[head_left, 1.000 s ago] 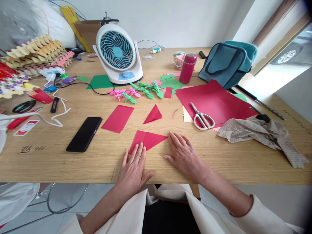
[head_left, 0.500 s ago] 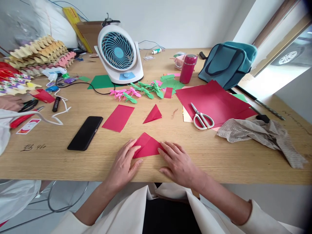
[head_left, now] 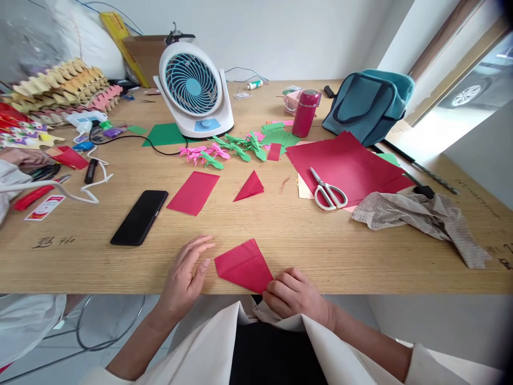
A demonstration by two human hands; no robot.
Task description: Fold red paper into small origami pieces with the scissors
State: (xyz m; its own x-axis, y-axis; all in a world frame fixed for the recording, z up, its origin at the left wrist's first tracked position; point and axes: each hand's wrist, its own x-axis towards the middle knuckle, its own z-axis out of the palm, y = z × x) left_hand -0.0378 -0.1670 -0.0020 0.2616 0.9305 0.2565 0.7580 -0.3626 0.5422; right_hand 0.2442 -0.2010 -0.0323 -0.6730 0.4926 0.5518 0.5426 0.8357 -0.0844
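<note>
A folded sheet of red paper (head_left: 243, 263) with a crease across it is at the table's front edge. My right hand (head_left: 294, 293) pinches its lower right corner between thumb and fingers. Just left of the paper, my left hand (head_left: 187, 272) is held apart from it, fingers stretched out and holding nothing. Farther back lie a small folded red triangle (head_left: 250, 187) and a flat red paper rectangle (head_left: 194, 193). White-handled scissors (head_left: 327, 191) rest on a stack of large red sheets (head_left: 352, 166) to the right.
A black phone (head_left: 140, 218) lies to the left. Behind are pink and green folded paper pieces (head_left: 224, 148), a white fan (head_left: 196, 88), a red flask (head_left: 306, 113) and a teal bag (head_left: 368, 107). A crumpled cloth (head_left: 417, 222) is at right. Another person's hand (head_left: 24, 158) shows at far left.
The folded red paper has turned and come nearer the table edge. My left hand has let go and moved left. My right hand has closed on a corner and drawn nearer my body.
</note>
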